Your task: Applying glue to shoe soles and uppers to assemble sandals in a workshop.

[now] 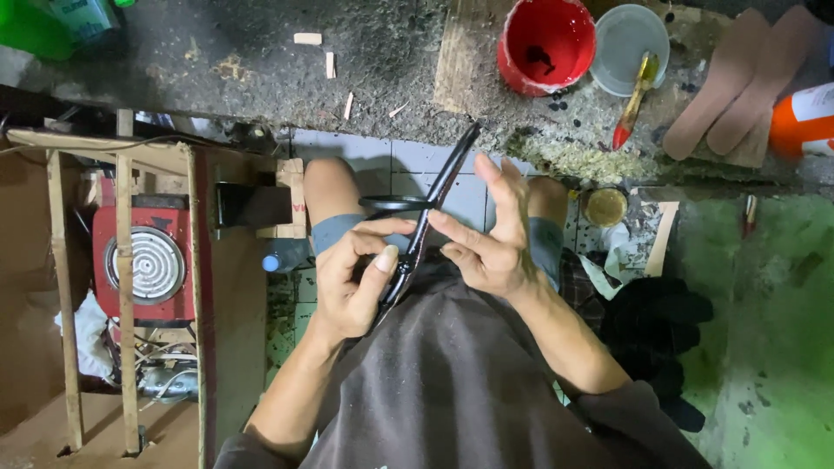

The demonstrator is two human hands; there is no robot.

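Gripping a long, thin black strip, the left hand is seen low in the middle of the view, its fingers curled around the strip's near end and the thumb pressed along it. The right hand is held just beside it to the right, fingers spread open, with fingertips laid against the strip a little farther along; whether it is pinched there cannot be told. The strip runs slanting from the hands up and to the right, its far tip reaching the edge of the rough dark workbench. A thin black loop is seen crossing the strip just above the left hand. The hands are held close together, above the knees and over a grey garment.

On the far bench, a red pot with red paint inside is set, and just right of it a pale grey bowl. A brush with a red tip is leaned against that bowl. Farther right, flat brown sole-shaped pieces are laid, and an orange container is cut off by the right edge. At the left, a red heater with a round coil is placed behind a wooden frame. A small round tin is found near the right knee, and black cloth is piled at the right.
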